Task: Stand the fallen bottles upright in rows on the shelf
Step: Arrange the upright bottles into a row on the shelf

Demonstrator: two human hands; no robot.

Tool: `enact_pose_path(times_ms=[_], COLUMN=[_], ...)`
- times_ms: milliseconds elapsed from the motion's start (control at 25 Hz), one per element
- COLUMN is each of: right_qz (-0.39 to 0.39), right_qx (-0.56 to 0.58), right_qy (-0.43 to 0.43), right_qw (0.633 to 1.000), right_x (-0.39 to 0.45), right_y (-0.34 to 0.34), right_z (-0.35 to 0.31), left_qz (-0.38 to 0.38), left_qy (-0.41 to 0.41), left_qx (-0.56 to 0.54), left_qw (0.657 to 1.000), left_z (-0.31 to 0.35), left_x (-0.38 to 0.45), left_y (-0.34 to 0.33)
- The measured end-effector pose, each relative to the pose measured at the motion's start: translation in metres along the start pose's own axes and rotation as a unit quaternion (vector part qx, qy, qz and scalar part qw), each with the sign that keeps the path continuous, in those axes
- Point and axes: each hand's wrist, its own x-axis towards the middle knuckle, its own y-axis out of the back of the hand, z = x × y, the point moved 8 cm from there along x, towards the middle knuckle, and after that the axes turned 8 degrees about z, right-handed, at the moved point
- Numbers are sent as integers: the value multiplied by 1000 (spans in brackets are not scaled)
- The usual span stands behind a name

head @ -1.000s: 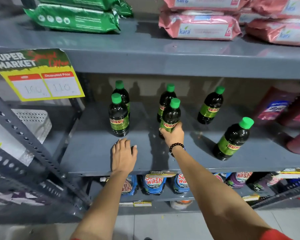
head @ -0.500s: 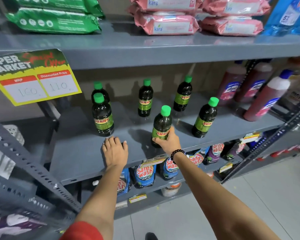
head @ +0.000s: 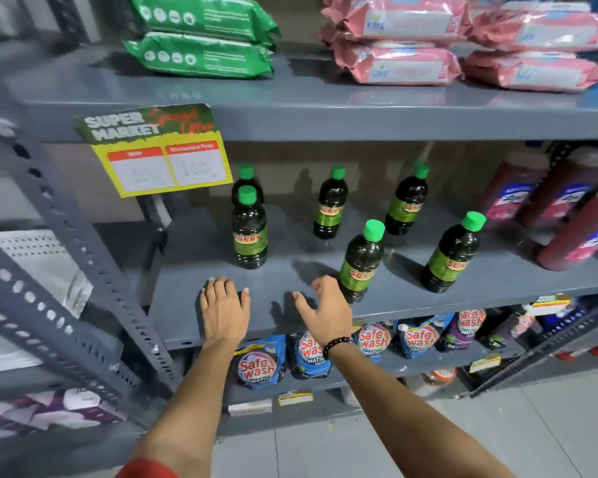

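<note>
A: In the head view, six green-capped bottles are standing upright on the grey shelf point(head: 377, 305). Three are sitting in the back row across the middle of the frame. The front row is holding the left front bottle point(head: 249, 232), the middle front bottle point(head: 361, 262) just right of centre, and the right front bottle point(head: 451, 255). I am seeing none lying down.

B: And the hands?

A: The left hand point(head: 224, 310) is lying flat and open on the shelf's front edge, holding nothing. The right hand point(head: 325, 310) is spread open just beside the middle front bottle; I cannot tell whether a fingertip is touching it.

B: How should the step go?

A: I judge the person is letting go of that bottle. It is sitting near the front lip, so nudging it back level with its row neighbours and drawing the fingers away sideways should be safest.

B: Versus half a second ago?

A: The right hand was gripping that bottle low on its label; now it is opening away. The camera is also swinging leftward.
</note>
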Motion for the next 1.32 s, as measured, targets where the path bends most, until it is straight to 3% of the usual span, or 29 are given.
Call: enact_pose_path(times_ms=[120,320,520,720,1320], right_qz=[-71,-165,-135,-108,-153], right_qx=[13,88,143,130,106], right_qy=[24,-70,-133,-100,-44], right_qw=[997,980,971,981,982], right_x=[22,52,77,81,8], right_y=[-43,-91,-107,-93,-49], right_z=[-45,-87,-96,-97,-85], left_qz=[5,15,36,42,-27], left_qy=[27,54,57,52,36], left_qx=[13,9,5,-7,24], left_qw=[1000,998,998,998,999], left_z=[-31,-52,-54,-54,-50], left_x=[2,1,5,3,0], left_y=[7,7,5,6,2])
